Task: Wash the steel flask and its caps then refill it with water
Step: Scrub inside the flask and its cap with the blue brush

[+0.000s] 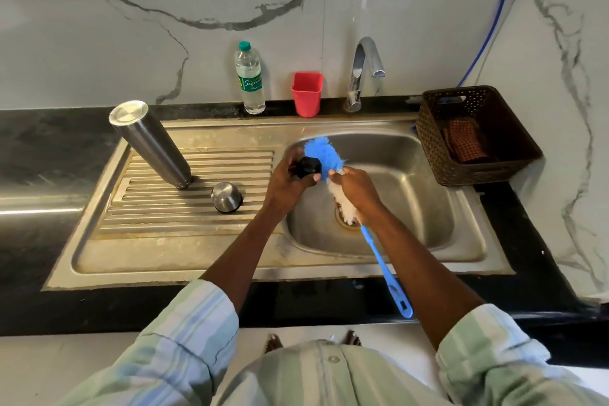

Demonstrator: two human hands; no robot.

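The steel flask (151,145) stands upside down on the ribbed drainboard (197,208), left of the basin. A steel outer cap (226,197) sits on the drainboard just right of the flask. Over the left edge of the sink basin (412,208), my left hand (290,181) grips a small black inner cap (308,167). My right hand (354,191) grips a blue bottle brush (321,155) near its bristle head, with white foam under the fingers. The blue bristles touch the black cap. The brush handle (389,273) runs back toward me over the counter edge.
A chrome tap (361,72) stands behind the basin, with no water seen running. A red cup (307,94) and a plastic water bottle (249,79) stand at the wall. A brown perforated basket (474,135) with a checked cloth sits right of the sink on the black counter.
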